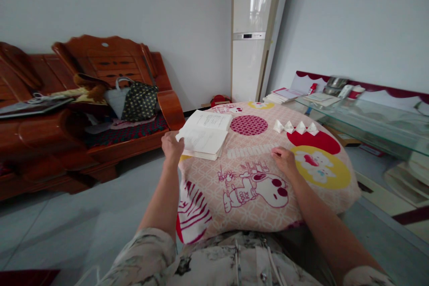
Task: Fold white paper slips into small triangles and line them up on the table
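Observation:
My left hand [172, 145] grips the near left corner of an open book [205, 134] lying on a round table with a pink cartoon cloth [254, 178]. The fingers curl over the page edge. My right hand [284, 159] rests on the cloth to the right, knuckles up, fingers bent down against the fabric, with nothing visible in it. Several small white folded paper shapes [295, 127] sit in a row beyond my right hand.
A carved wooden sofa [67, 111] with bags [139, 100] on it stands at left. A tall white air conditioner [252, 31] is in the back corner. A glass table [372, 118] with papers and cups lies at right. Grey tiled floor surrounds the table.

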{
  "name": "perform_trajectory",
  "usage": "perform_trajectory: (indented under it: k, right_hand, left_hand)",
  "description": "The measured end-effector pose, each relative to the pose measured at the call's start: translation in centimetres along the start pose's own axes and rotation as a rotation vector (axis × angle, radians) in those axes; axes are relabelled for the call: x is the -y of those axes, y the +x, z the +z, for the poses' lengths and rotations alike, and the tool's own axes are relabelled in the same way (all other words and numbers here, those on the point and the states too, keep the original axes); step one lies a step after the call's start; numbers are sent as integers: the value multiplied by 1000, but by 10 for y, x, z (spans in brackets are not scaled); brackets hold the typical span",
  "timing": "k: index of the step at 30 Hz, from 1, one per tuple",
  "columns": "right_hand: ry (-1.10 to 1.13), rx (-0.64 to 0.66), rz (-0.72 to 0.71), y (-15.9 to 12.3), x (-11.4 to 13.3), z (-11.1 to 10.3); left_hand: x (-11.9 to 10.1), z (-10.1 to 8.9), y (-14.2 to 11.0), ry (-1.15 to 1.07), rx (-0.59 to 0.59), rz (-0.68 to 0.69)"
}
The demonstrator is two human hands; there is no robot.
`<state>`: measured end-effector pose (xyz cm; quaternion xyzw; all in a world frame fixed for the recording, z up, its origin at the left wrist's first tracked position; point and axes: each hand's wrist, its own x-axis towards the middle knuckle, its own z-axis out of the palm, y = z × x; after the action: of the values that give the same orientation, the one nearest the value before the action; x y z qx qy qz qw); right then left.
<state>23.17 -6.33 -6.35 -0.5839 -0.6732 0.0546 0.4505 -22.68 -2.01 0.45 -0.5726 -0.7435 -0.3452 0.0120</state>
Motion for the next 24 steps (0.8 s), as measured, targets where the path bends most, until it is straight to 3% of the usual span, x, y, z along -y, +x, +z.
perform_trajectory:
  k: [2, 4, 6, 14, 24]
  right_hand:
    - [-3, -2, -4, 0, 0, 0]
    - [-12, -5, -3, -1, 1, -1]
    - [-15, -8, -5, -1, 1, -1]
    - [-6, 9, -15, 0, 2, -2]
    - [-11, 5, -1, -1, 2, -2]
  left_hand:
    - [-15, 5, -13, -171, 154, 185]
    - [-27, 12, -25, -333, 426, 380]
    - [-34, 19, -32, -413, 557, 438]
    - [-33, 25, -27, -500, 636, 349]
    - [-34, 27, -34, -619, 607, 198]
